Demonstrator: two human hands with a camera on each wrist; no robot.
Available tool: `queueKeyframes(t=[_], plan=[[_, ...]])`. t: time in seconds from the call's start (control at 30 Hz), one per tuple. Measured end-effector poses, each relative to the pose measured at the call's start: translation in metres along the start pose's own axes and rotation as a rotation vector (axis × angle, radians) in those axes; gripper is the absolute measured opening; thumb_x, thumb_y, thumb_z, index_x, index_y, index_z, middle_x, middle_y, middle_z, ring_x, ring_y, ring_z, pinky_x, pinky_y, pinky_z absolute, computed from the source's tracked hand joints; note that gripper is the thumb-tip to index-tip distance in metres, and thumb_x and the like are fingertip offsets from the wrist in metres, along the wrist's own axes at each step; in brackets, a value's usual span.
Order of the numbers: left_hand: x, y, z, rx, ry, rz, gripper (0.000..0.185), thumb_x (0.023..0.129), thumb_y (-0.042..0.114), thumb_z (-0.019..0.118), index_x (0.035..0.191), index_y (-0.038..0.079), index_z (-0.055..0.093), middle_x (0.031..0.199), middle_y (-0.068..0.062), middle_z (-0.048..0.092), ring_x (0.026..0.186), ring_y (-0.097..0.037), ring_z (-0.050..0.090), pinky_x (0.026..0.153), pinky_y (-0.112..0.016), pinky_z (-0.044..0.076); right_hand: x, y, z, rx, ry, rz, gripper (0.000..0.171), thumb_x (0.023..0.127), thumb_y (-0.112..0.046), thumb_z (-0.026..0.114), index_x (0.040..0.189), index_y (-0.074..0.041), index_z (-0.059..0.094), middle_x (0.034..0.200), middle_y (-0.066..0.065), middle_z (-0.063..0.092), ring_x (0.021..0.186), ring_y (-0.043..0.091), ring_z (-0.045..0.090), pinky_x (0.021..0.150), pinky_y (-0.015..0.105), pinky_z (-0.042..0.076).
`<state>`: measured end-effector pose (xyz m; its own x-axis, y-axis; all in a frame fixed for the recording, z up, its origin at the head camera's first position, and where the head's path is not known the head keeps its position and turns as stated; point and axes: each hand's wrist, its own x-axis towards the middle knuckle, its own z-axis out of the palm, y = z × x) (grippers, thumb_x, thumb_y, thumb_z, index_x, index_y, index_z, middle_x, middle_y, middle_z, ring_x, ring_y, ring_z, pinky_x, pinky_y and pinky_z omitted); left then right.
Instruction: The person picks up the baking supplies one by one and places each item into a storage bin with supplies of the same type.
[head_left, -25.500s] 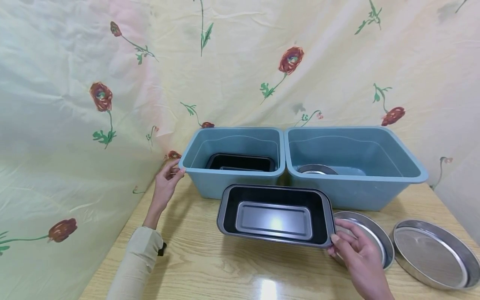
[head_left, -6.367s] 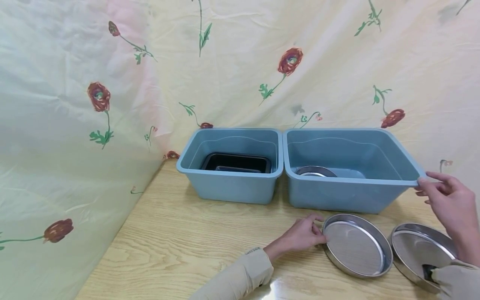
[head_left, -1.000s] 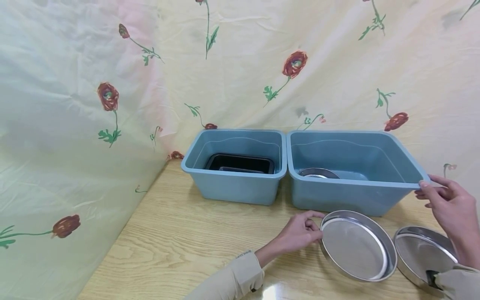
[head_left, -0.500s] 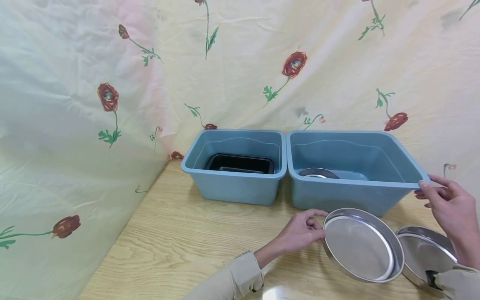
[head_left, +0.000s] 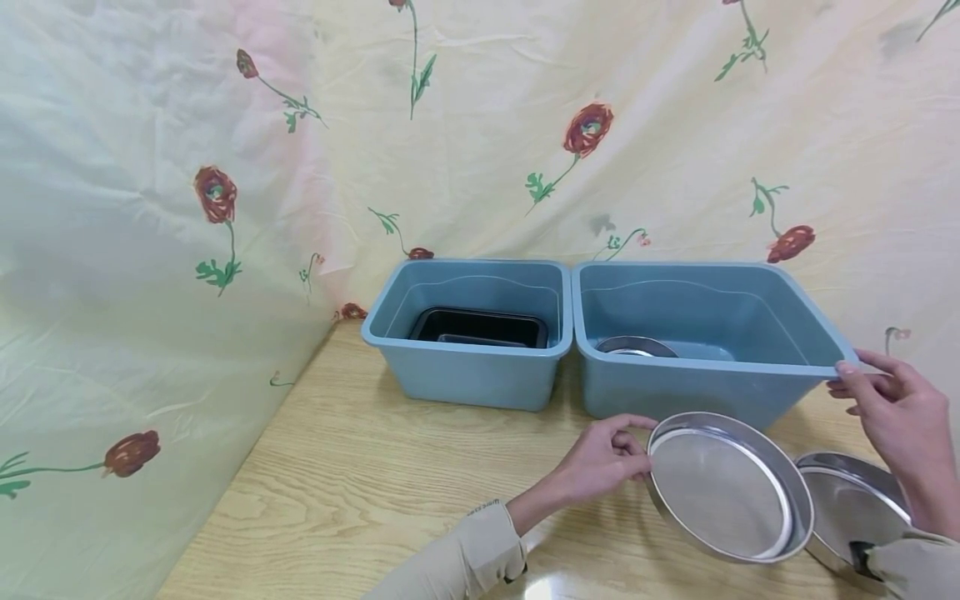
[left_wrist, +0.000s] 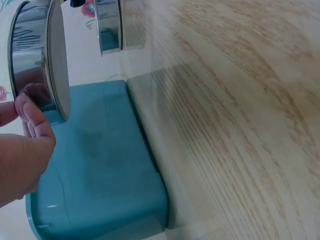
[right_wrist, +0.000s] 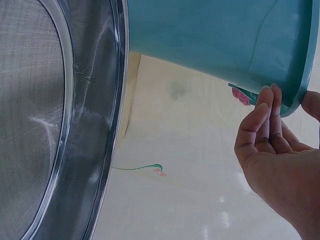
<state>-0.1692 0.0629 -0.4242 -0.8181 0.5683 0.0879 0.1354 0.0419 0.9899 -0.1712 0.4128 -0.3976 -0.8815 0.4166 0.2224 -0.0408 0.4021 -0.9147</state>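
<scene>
The round sieve [head_left: 723, 492] hangs tilted above the table [head_left: 360, 442], in front of the right blue bin [head_left: 675, 392], its near side pinched at the rim between thumb and fingers of the left hand [head_left: 607, 454]; the right hand [head_left: 900, 408] grips that bin's outer front corner. The tabletop is pale wood with wavy brown grain, a bright glare at its near edge; behind it and along the left hangs creased cream cloth [head_left: 465, 167], printed with red poppies and green stems.

The sieve has a smooth, shiny metal wall and fine grey mesh; a second sieve [head_left: 851, 504], alike in make, rests on the wood, partly hidden by the right forearm; both bins are smooth-walled, round-cornered and lipped; the left blue bin [head_left: 472, 379] holds a dark, glossy rectangular pan [head_left: 480, 321], the right one a rounded metal piece [head_left: 637, 343], partly hidden.
</scene>
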Motion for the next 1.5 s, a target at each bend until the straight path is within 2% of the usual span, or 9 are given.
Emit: queueKeyframes(t=[0.03, 0.13, 0.27, 0.37, 0.73, 1.23, 1.33, 1.5], plan=[[0.0, 0.001, 0.0, -0.003, 0.0, -0.001, 0.044, 0.092, -0.009, 0.066, 0.135, 0.002, 0.062, 0.077, 0.003, 0.068, 0.066, -0.001, 0.063, 0.069, -0.02, 0.055, 0.0, 0.0, 0.0, 0.004, 0.001, -0.001, 0.024, 0.106, -0.023, 0.061, 0.119, -0.043, 0.056, 0.081, -0.034, 0.064, 0.071, -0.014, 0.061, 0.059, 0.009, 0.044], [0.0, 0.002, 0.0, -0.01, -0.001, -0.003, 0.045, 0.092, -0.009, 0.066, 0.135, 0.002, 0.062, 0.077, 0.003, 0.068, 0.066, -0.001, 0.063, 0.069, -0.02, 0.056, -0.001, 0.0, 0.0, -0.001, 0.004, 0.001, 0.026, 0.106, -0.023, 0.061, 0.125, -0.041, 0.057, 0.081, -0.035, 0.064, 0.071, -0.014, 0.06, 0.059, 0.009, 0.043], [0.001, 0.004, 0.0, -0.019, -0.006, -0.003, 0.045, 0.091, -0.009, 0.066, 0.135, 0.002, 0.062, 0.077, 0.002, 0.068, 0.066, -0.001, 0.063, 0.07, -0.02, 0.057, -0.002, 0.0, 0.001, -0.013, 0.01, 0.011, 0.036, 0.107, -0.024, 0.06, 0.142, -0.032, 0.056, 0.083, -0.036, 0.063, 0.073, -0.015, 0.06, 0.06, 0.008, 0.043], [0.002, 0.005, 0.0, -0.023, -0.009, -0.002, 0.046, 0.092, -0.009, 0.067, 0.136, 0.002, 0.062, 0.078, 0.002, 0.068, 0.067, -0.001, 0.064, 0.071, -0.02, 0.057, -0.002, 0.001, 0.0, -0.017, 0.013, 0.018, 0.042, 0.107, -0.025, 0.059, 0.148, -0.027, 0.053, 0.083, -0.036, 0.062, 0.074, -0.015, 0.059, 0.061, 0.008, 0.043], [0.003, 0.011, -0.002, -0.038, -0.014, 0.002, 0.046, 0.093, -0.01, 0.065, 0.137, 0.001, 0.061, 0.078, 0.001, 0.068, 0.069, -0.001, 0.065, 0.072, -0.021, 0.058, -0.002, 0.006, 0.0, -0.036, 0.012, 0.026, 0.049, 0.107, -0.028, 0.059, 0.154, -0.02, 0.049, 0.084, -0.036, 0.062, 0.075, -0.014, 0.059, 0.061, 0.008, 0.043], [0.006, 0.019, -0.004, -0.043, -0.012, 0.041, 0.046, 0.094, -0.01, 0.063, 0.139, 0.001, 0.059, 0.077, 0.005, 0.065, 0.069, -0.001, 0.065, 0.074, -0.023, 0.059, -0.001, 0.005, 0.001, -0.009, 0.003, 0.021, 0.04, 0.106, -0.027, 0.06, 0.146, -0.028, 0.055, 0.083, -0.034, 0.063, 0.074, -0.013, 0.06, 0.061, 0.009, 0.044], [0.008, 0.021, -0.005, -0.035, -0.011, 0.053, 0.045, 0.094, -0.009, 0.064, 0.138, 0.001, 0.06, 0.077, 0.003, 0.066, 0.069, -0.001, 0.065, 0.074, -0.023, 0.058, -0.001, 0.003, 0.001, -0.006, 0.008, 0.012, 0.035, 0.106, -0.026, 0.06, 0.141, -0.032, 0.057, 0.083, -0.034, 0.063, 0.074, -0.013, 0.06, 0.061, 0.009, 0.044], [0.012, 0.027, -0.009, -0.027, -0.01, 0.068, 0.044, 0.096, -0.007, 0.065, 0.139, 0.001, 0.059, 0.08, -0.002, 0.069, 0.069, -0.001, 0.066, 0.075, -0.023, 0.059, -0.001, 0.001, 0.0, 0.049, 0.004, -0.002, 0.026, 0.106, -0.02, 0.061, 0.121, -0.041, 0.059, 0.082, -0.032, 0.066, 0.072, -0.012, 0.062, 0.06, 0.009, 0.044]])
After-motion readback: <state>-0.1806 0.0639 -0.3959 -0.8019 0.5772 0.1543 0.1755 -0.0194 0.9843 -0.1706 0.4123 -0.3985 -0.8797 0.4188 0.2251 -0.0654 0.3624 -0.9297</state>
